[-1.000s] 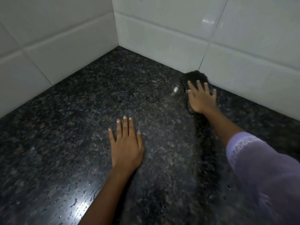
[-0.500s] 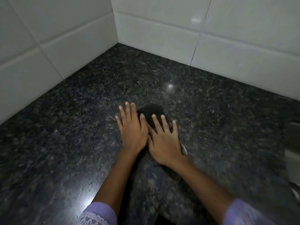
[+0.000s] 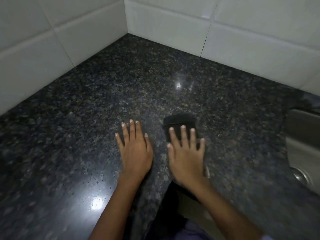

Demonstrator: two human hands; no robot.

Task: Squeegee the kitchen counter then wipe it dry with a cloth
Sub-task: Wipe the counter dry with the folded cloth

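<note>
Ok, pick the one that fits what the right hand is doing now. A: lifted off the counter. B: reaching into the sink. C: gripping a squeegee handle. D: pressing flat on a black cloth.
D: the right hand lies with straight fingers flat on the black cloth on the counter.

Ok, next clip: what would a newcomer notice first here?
Two hands spread flat on the dark speckled counter: the left hand bare on the stone, the right hand pressing a black cloth beside it. White tiles close the corner behind, and a steel sink shows at the right edge.
</note>
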